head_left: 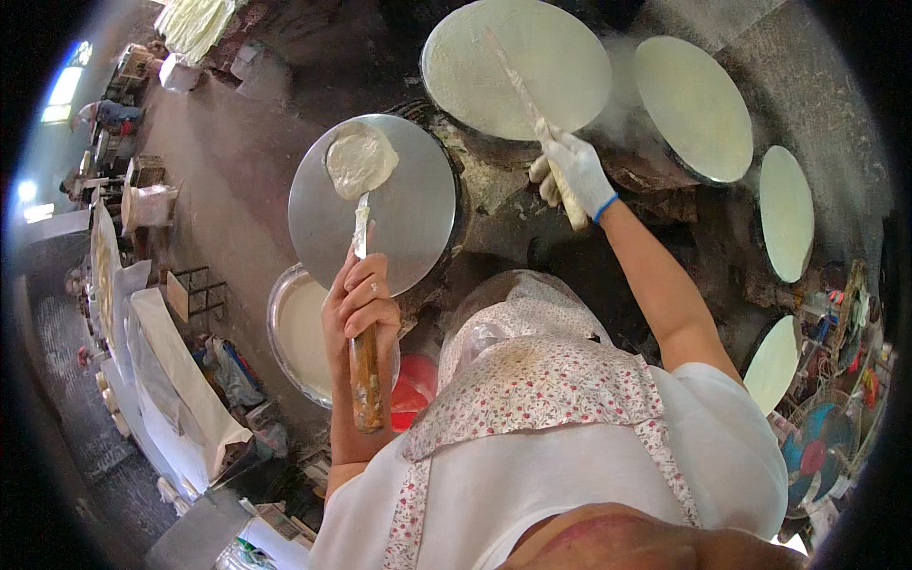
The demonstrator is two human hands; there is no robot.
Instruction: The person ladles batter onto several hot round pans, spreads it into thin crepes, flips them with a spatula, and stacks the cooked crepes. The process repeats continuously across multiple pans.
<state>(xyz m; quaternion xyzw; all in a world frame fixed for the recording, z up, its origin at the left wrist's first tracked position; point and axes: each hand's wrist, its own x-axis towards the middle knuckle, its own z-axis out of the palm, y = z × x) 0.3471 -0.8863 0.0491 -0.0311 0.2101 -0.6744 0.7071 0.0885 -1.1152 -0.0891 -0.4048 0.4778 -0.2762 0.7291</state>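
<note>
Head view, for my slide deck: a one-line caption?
Left hand ladles batter onto a round griddle; gloved right hand holds a stick.

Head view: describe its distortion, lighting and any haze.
Head view: strong fisheye bend with a black rim at the corners; a bright window blows out top left; steam hazes the area beside the gloved right hand; the metal griddle shows soft sheen, not glare.

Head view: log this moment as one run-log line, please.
left hand: holds wooden-handled ladle | batter on round metal griddle | right hand: gloved, holds long flat stick over batter-covered griddle
</note>
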